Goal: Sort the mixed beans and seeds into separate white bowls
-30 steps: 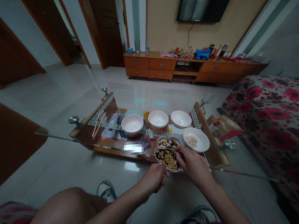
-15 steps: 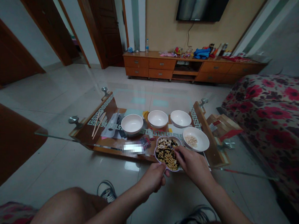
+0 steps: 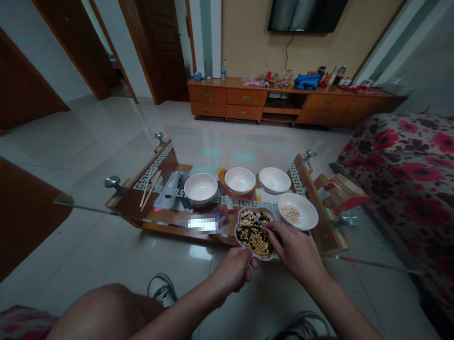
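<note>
Likely light and stiff, the scalloped tray (image 3: 236, 235) suits the left hand (image 3: 236, 268) clamped on its rim, the right hand's (image 3: 294, 247) grip unclear.

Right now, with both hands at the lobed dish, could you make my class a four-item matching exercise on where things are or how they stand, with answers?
1. Left hand
2. Right hand
3. Chopsticks
4. Nearest white bowl

A. Has pale pieces inside
B. Grips the lobed dish at its near edge
C. At the left end of the glass table
D. Fingertips over the dish's mixed contents

Pairs: 1-B, 2-D, 3-C, 4-A
</note>
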`<control>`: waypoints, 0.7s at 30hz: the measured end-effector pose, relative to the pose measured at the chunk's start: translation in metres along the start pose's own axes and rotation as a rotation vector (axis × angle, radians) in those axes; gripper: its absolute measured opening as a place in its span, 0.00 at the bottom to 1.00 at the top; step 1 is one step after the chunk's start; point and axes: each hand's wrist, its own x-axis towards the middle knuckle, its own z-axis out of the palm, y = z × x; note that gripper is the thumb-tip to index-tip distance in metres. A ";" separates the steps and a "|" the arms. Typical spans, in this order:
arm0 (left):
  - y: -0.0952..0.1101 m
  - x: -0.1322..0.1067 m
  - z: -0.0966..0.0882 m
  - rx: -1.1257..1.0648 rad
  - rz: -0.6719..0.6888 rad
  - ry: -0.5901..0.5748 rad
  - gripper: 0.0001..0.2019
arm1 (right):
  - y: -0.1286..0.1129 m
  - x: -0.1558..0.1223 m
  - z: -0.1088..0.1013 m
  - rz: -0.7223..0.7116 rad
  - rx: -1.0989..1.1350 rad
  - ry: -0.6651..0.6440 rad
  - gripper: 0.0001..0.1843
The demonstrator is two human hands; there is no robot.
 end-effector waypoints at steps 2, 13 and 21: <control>0.002 -0.002 0.000 -0.005 -0.008 0.005 0.23 | 0.000 0.000 0.000 0.000 0.002 0.004 0.14; 0.004 -0.004 0.001 -0.005 -0.002 0.005 0.25 | 0.001 0.001 -0.001 0.125 -0.029 0.044 0.12; 0.001 -0.002 0.001 0.004 0.004 0.000 0.28 | -0.002 0.003 -0.002 0.132 -0.023 -0.010 0.12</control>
